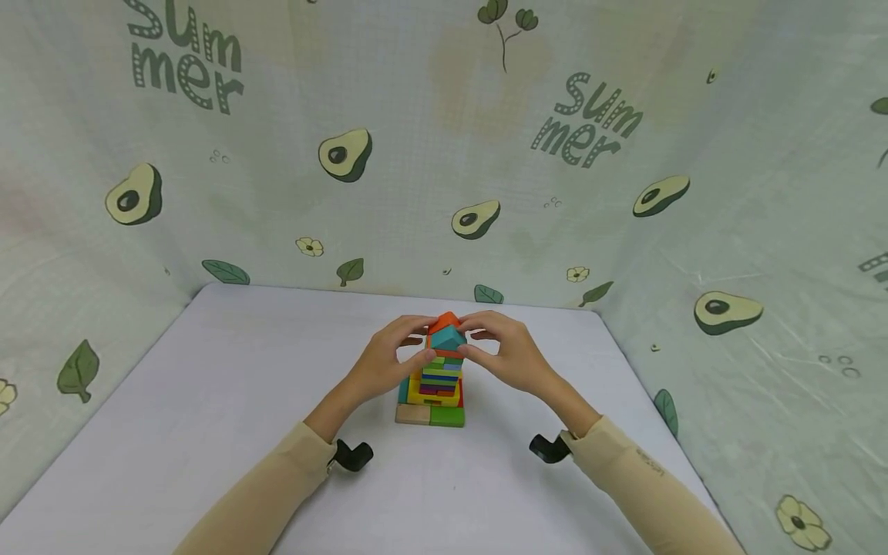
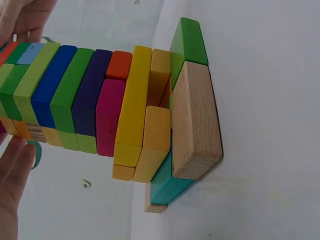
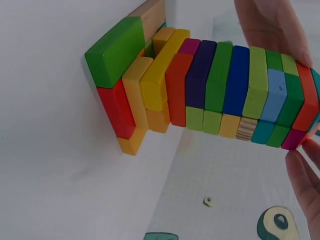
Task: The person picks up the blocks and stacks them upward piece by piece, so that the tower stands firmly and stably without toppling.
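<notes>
A narrow tower of coloured wooden blocks (image 1: pixel 440 379) stands upright on the table. Near its top is a teal triangular block (image 1: pixel 446 338), with an orange triangular block (image 1: pixel 447 317) behind it. The left hand (image 1: pixel 391 351) holds the top from the left, its thumb at the front by a red-orange plank (image 3: pixel 303 95) and its fingers farther back. From the right, the right hand (image 1: pixel 509 351) holds the same top blocks, thumb in front and fingertips behind. Both wrist views cut off the tower's peak, so the exact contact there is partly hidden.
The tower's wider base has a plain wood block (image 2: pixel 195 122) and a green block (image 3: pixel 115 52) lying at the front. A white cloth covers the table (image 1: pixel 208 401). Behind and beside it hangs a curtain (image 1: pixel 416 92) printed with avocados and leaves.
</notes>
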Demonstrator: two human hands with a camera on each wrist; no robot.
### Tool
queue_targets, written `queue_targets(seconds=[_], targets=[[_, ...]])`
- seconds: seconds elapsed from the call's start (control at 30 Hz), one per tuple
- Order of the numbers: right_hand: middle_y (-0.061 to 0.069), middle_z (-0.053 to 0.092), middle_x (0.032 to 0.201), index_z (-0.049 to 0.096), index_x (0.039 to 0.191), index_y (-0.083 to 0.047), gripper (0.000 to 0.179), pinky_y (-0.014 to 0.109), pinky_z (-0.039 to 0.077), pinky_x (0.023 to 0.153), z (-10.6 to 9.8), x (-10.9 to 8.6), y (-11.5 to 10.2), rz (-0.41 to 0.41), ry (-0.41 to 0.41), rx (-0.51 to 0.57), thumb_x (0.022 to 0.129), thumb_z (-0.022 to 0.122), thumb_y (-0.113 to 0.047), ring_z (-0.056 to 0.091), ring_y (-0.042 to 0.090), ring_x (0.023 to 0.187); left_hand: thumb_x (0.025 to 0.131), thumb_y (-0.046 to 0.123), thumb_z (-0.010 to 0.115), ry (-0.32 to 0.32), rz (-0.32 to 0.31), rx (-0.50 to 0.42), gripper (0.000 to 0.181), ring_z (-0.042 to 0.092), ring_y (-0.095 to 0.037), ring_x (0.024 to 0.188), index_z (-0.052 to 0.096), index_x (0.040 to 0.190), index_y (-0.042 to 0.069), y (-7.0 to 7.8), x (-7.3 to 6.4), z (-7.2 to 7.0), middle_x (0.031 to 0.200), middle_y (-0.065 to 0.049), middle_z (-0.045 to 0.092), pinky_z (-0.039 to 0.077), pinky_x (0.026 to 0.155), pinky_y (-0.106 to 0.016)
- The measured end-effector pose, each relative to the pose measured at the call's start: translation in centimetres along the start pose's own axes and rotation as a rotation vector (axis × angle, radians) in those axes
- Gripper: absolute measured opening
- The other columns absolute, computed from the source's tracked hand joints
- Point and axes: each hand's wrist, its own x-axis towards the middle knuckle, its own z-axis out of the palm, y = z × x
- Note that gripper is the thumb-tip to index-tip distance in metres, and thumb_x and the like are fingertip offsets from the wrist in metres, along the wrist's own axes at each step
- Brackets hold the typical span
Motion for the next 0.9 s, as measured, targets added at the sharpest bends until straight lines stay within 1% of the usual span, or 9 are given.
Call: queue_targets(seconds=[0.27,0.43,0.5,0.6,0.7,0.77,0.83,0.9], targets=[[0.002,0.070,0.131,0.073,0.126,-0.013,0.035,0.044,0.061,0.098,0.1,0.1,-0.1,0.003,0.004,0.006,0.093,0.084,-0.014,0.067,0.020,0.124,0.101,0.025,0.076,0.002,-0.009,-0.007,0.055,0.063,-0.022,0.130,0.057,0.151,0.017,0.0,0.1,0.0,0.147,-0.002,0.060,0.057,0.105,-0.049],[0.001,0.071,0.131,0.073,0.126,-0.014,0.035,0.038,0.061,0.098,0.1,0.1,0.1,0.004,0.001,-0.006,0.093,0.084,-0.014,0.067,0.018,0.123,0.101,0.024,0.076,0.007,0.000,-0.013,0.054,0.064,-0.024,0.129,0.057,0.151,0.016,0.0,0.0,0.1,0.147,-0.003,0.061,0.057,0.104,-0.054],[0.000,0.071,0.131,0.073,0.127,-0.014,0.035,0.036,0.061,0.098,0.1,0.1,0.2,0.003,-0.001,-0.014,0.093,0.084,-0.015,0.067,0.018,0.122,0.101,0.024,0.076,0.007,-0.006,-0.017,0.055,0.064,-0.024,0.130,0.057,0.151,0.016,0.0,0.0,0.0,0.148,-0.004,0.060,0.057,0.104,-0.054],[0.001,0.070,0.132,0.073,0.127,-0.013,0.036,0.037,0.062,0.096,0.0,0.0,0.1,-0.003,0.008,-0.019,0.093,0.084,-0.016,0.067,0.019,0.122,0.100,0.026,0.077,-0.003,-0.025,-0.011,0.057,0.063,-0.023,0.131,0.056,0.153,0.020,0.1,0.0,-0.1,0.149,-0.002,0.059,0.056,0.106,-0.052],[0.005,0.069,0.135,0.072,0.130,-0.011,0.036,0.039,0.062,0.095,-0.2,-0.3,0.0,-0.004,0.027,-0.018,0.096,0.082,-0.016,0.067,0.021,0.123,0.100,0.030,0.077,-0.019,-0.046,0.016,0.060,0.061,-0.022,0.133,0.053,0.155,0.024,0.2,0.0,-0.4,0.152,-0.001,0.058,0.055,0.108,-0.049],[0.005,0.069,0.136,0.070,0.133,-0.009,0.037,0.040,0.062,0.095,-0.6,-0.7,0.0,0.011,0.040,-0.025,0.098,0.079,-0.016,0.067,0.022,0.123,0.099,0.032,0.077,-0.030,-0.068,0.048,0.064,0.060,-0.022,0.135,0.051,0.157,0.026,0.3,-0.2,-0.8,0.155,0.000,0.056,0.053,0.110,-0.047],[0.005,0.069,0.136,0.068,0.136,-0.008,0.038,0.040,0.062,0.096,-1.0,-1.2,0.1,0.032,0.050,-0.047,0.100,0.077,-0.018,0.067,0.023,0.123,0.099,0.034,0.078,-0.034,-0.088,0.086,0.067,0.059,-0.022,0.136,0.049,0.158,0.027,0.4,-0.4,-1.3,0.157,0.001,0.054,0.052,0.112,-0.045],[0.004,0.068,0.137,0.067,0.138,-0.009,0.040,0.041,0.062,0.097,-1.5,-1.7,0.4,0.062,0.054,-0.080,0.101,0.076,-0.020,0.067,0.024,0.123,0.098,0.033,0.079,-0.028,-0.106,0.127,0.069,0.058,-0.023,0.137,0.048,0.159,0.026,0.4,-0.8,-2.2,0.158,0.001,0.053,0.051,0.113,-0.048]])
